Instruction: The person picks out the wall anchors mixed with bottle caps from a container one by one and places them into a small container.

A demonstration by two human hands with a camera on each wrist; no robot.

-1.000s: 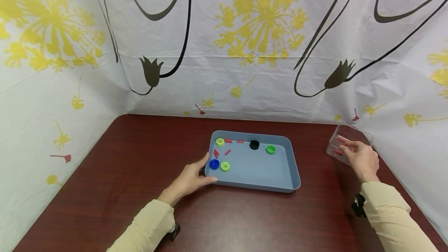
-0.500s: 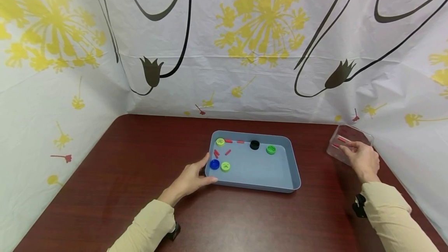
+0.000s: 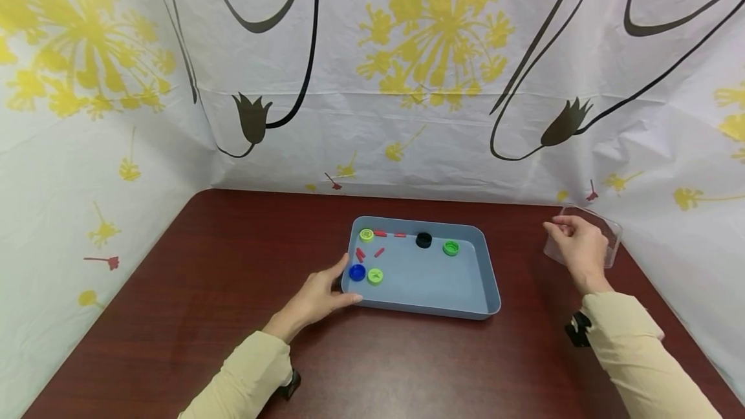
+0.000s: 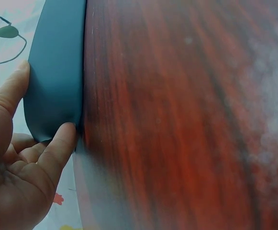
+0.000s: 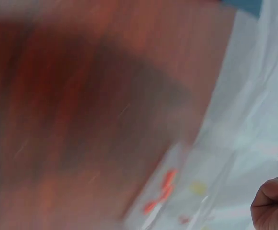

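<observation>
My left hand [image 3: 313, 297] holds the front left corner of a blue-grey tray [image 3: 427, 286], thumb on the near side and fingers on the left side. In the left wrist view that hand [image 4: 26, 170] spans the tray's corner [image 4: 55, 72]. My right hand [image 3: 581, 252] is above the near left part of a clear plastic box [image 3: 613, 247], thumb and fingers pinched together. The small red stick in its pinch is mostly hidden by the fingertips. The right wrist view is blurred; several red sticks [image 5: 166, 179] show through the box, and the hand [image 5: 275, 203] is at the edge.
The tray holds a blue cap [image 3: 357, 272], two lime caps [image 3: 375, 277], a black cap [image 3: 423, 240], a green cap [image 3: 451, 248] and several red sticks [image 3: 379, 252]. Behind the dark wooden table [image 3: 233, 257] hangs a patterned white cloth [image 3: 349, 50].
My right hand first pinched a red stick inside the clear box, then rose and moved left toward the box's near left side. The left hand and the tray have stayed in place.
</observation>
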